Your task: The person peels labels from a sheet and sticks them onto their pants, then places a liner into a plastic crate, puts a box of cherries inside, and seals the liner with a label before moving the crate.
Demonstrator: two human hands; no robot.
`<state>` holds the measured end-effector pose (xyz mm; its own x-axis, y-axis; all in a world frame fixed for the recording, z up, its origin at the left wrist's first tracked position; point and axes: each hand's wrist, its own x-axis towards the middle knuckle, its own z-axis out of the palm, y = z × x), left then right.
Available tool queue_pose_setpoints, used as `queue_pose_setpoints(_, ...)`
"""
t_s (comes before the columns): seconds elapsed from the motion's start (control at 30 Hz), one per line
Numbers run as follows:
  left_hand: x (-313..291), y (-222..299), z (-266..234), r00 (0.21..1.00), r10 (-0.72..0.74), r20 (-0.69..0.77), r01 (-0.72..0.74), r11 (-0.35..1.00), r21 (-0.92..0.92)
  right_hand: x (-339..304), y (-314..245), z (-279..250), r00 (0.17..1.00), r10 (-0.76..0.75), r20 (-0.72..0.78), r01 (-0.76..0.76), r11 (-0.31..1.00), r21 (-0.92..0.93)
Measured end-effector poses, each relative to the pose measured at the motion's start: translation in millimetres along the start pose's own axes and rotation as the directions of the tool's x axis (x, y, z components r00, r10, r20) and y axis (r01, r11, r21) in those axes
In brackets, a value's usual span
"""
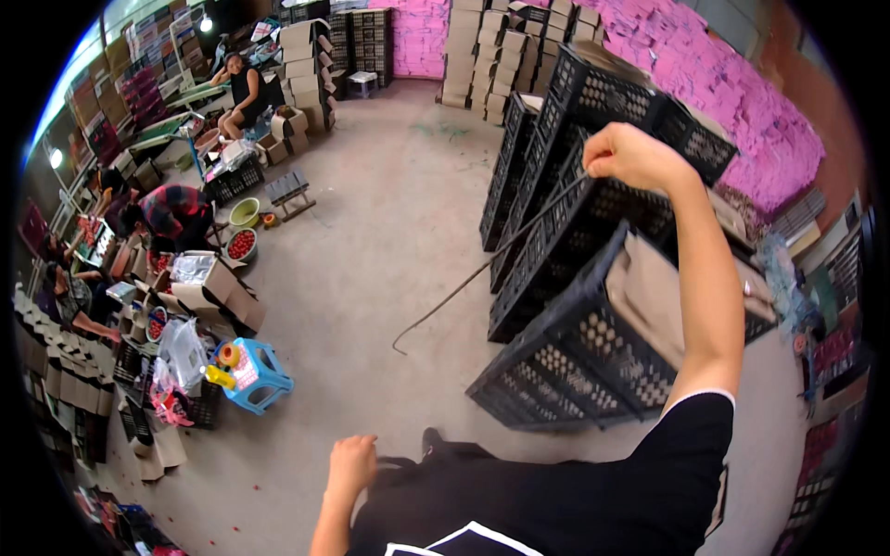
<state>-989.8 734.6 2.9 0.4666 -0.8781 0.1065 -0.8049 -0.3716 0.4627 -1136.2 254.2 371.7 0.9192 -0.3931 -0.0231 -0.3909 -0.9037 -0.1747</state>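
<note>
My right hand (635, 159) is raised at the end of my outstretched arm, its fingers pinched round one end of a long, thin hooked rod (445, 299). The rod slants down to the left, and its small bent hook end hangs over the floor. Behind the rod stand tall stacks of black plastic crates (538, 250), lined with brown cardboard. Another crate stack (565, 361) leans close below my right forearm. My left hand (352, 466) hangs low beside my body, a finger sticking out and the others loosely bent, with nothing visible in it.
A blue stool (264, 375) with tape on it stands at left, near cardboard boxes (218, 292). Several people sit there around bowls of red fruit (242, 246). Folded cardboard stacks (505, 60) and pink stacked material (705, 83) line the back. Concrete floor (380, 204) runs between.
</note>
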Motion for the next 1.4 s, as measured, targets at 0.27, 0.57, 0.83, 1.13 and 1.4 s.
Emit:
queue_pose_setpoints(0.27, 207, -101, 18, 0.973, 0.028, 0.231, -0.031, 1.000, 0.007, 95, 248, 50, 0.987, -0.025, -0.161, -0.010, 0.976, -0.216)
queue_pose_setpoints(0.57, 468, -236, -4, 0.946, -0.016, 0.322, 0.012, 1.000, 0.016, 188, 130, 78, 0.959, 0.282, 0.021, -0.148, 0.565, -0.812)
queue_pose_setpoints(0.83, 660, -362, 16, 0.927, -0.196, 0.318, 0.221, 0.974, -0.044, 464, 189, 162, 0.610, 0.647, 0.458, -0.537, 0.762, -0.362)
queue_pose_setpoints(1.13, 664, -514, -39, 0.560, -0.823, 0.093, 0.821, 0.535, -0.200, 1013, -25, 392, 0.693, -0.579, 0.428, 0.653, 0.757, -0.034)
queue_pose_setpoints(1.4, 627, -688, 6, -0.001, -1.000, 0.005, 0.787, -0.003, -0.617, 1185, -355, 588, 0.135, -0.787, 0.602, 0.769, 0.466, 0.437)
